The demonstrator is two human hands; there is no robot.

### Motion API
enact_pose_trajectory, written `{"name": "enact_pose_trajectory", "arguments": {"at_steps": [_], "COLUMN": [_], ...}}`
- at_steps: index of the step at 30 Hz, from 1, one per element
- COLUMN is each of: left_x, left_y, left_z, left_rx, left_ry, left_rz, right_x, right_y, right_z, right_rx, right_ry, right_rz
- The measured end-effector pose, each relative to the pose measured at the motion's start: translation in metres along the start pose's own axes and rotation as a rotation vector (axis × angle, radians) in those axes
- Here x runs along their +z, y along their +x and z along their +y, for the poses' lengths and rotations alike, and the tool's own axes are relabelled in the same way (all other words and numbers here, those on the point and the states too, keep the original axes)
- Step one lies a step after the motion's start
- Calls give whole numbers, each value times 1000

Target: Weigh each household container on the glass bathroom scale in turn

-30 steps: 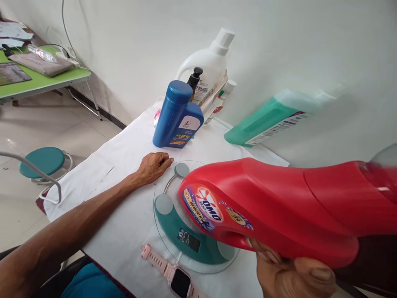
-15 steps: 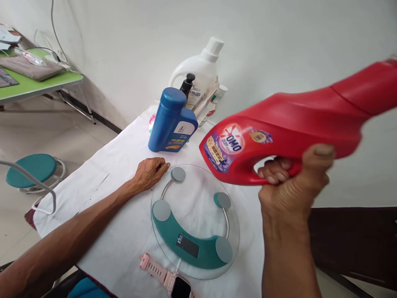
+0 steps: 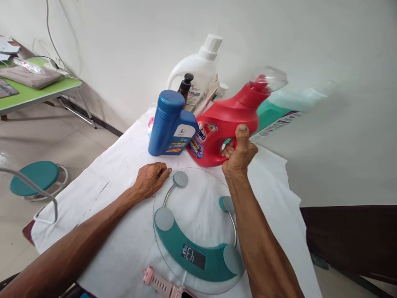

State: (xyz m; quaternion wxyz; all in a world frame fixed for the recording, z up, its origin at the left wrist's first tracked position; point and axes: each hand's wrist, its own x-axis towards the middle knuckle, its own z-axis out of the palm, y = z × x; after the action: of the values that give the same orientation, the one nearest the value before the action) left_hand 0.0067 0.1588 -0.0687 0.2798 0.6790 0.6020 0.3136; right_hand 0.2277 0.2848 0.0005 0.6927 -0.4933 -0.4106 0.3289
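My right hand (image 3: 240, 151) grips the handle of a red OMO laundry detergent bottle (image 3: 232, 118), its clear cap up and to the right. The bottle leans at the back of the cloth-covered table, its base beside a blue bottle (image 3: 173, 124). My left hand (image 3: 151, 178) rests on the white cloth with its fingers curled under, next to the far left edge of a round glass bathroom scale (image 3: 198, 211). Lit characters show on the scale's display (image 3: 193, 256). No object is visible in my left hand.
Behind the blue bottle stand a white jug (image 3: 198, 70) and a dark pump bottle (image 3: 185, 87). A green bottle (image 3: 273, 116), partly blurred, leans behind the red one. A pink watch (image 3: 164, 285) lies near the front edge. At left are a teal stool (image 3: 34, 178) and a green table (image 3: 62, 87).
My right hand has carried the red detergent bottle away from me and left, to the back of the table. Characters have appeared on the scale's display. My left hand stays put.
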Motion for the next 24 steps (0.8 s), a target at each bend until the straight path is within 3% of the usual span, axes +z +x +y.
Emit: {"name": "enact_pose_trajectory", "arguments": {"at_steps": [6, 10, 13, 16, 18, 21, 24], "left_x": [-1, -3, -5, -6, -6, -6, -5], "left_y": [1, 2, 2, 2, 2, 2, 2], "left_z": [4, 6, 8, 11, 12, 12, 11], "left_rx": [-24, -38, -46, -47, -47, -43, -47], "left_ry": [26, 49, 54, 53, 59, 68, 64], "left_rz": [6, 13, 14, 17, 17, 20, 23], "right_x": [4, 5, -5, -30, -53, -86, -104], "right_y": [-9, -17, -22, -13, 11, 73, 144], "right_z": [6, 4, 0, -3, -3, 2, 8], "right_rx": [22, 25, -7, -81, -173, -322, -291], "right_ry": [28, 51, 12, -113, -237, -350, -352], "right_rz": [-2, -76, -210, -315, -203, 180, 440]}}
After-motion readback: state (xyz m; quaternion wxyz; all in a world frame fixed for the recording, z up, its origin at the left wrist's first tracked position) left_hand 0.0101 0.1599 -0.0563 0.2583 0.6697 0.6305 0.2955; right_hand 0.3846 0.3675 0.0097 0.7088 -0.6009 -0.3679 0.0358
